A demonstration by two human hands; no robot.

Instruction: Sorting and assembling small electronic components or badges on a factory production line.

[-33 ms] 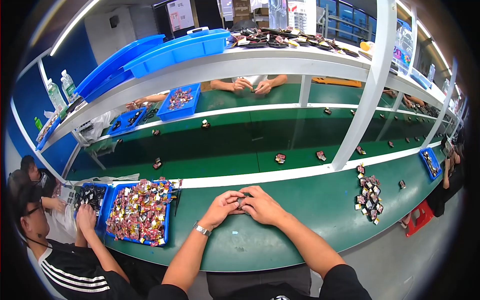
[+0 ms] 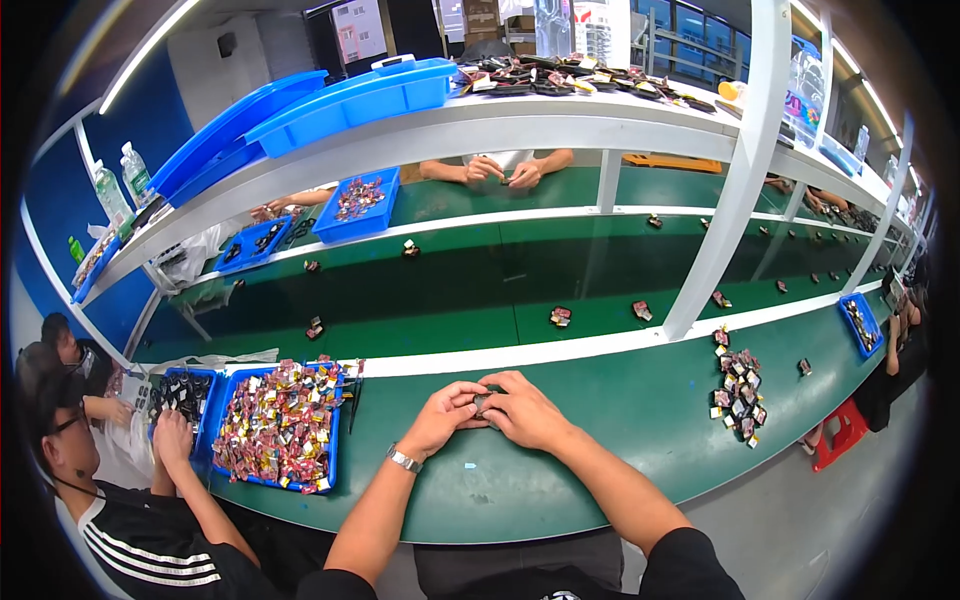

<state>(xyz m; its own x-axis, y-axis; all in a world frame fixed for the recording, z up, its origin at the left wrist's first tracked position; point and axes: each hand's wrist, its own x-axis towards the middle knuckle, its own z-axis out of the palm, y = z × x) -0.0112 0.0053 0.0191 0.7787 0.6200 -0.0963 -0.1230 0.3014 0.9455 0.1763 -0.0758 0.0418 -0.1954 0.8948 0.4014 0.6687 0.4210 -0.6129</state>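
Over the green worktop (image 2: 620, 440), my left hand (image 2: 446, 418) and my right hand (image 2: 522, 410) meet with bent fingers around a small dark part (image 2: 480, 405). Most of that part is hidden by the fingers, so its kind does not show. Left of my hands stands a blue tray (image 2: 333, 480) heaped with small red, yellow and white pieces (image 2: 275, 425). A loose pile of similar small pieces with dark parts (image 2: 740, 398) lies to the right. One more such piece (image 2: 805, 367) sits apart from the pile. A tiny pale scrap (image 2: 470, 466) lies just nearer than my hands.
A co-worker (image 2: 140, 530) sits at the left by a second blue tray (image 2: 205, 440) of black parts. Beyond a white rail, spaced pieces (image 2: 560, 317) lie on a green belt. A white post (image 2: 735, 190) and a shelf with blue bins (image 2: 355, 105) stand ahead.
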